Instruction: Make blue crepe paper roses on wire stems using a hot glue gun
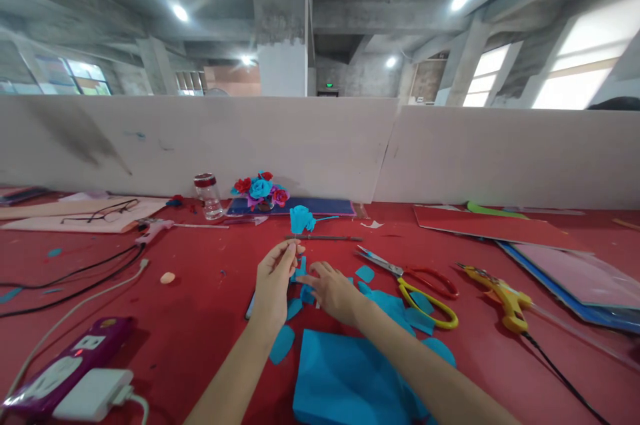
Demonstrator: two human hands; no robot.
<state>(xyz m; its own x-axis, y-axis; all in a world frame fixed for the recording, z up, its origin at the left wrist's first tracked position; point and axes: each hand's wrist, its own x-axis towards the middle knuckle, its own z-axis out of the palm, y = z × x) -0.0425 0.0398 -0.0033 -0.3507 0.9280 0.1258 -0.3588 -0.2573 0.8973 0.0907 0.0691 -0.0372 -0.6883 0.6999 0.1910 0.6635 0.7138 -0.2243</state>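
Note:
A blue paper flower (302,219) stands upright above my left hand (278,272), which is closed in a pinch on its thin stem. My right hand (331,288) is low over the table, fingers stretched out and apart, beside a narrow blue paper strip (301,268). Whether its fingertips touch the strip is hard to see. Cut blue paper petals (283,344) lie around both hands. Under my right forearm is a larger stack of blue paper (345,372). Scissors (400,272) with one red and one yellow handle lie partly spread to the right.
A yellow glue gun (505,295) and coloured sheets (500,225) lie right. On the left are a purple power strip (65,362), a pink glue gun (153,230), cables and glasses (103,213). A jar (209,197) and flower arrangement (261,190) stand before a white partition (200,138).

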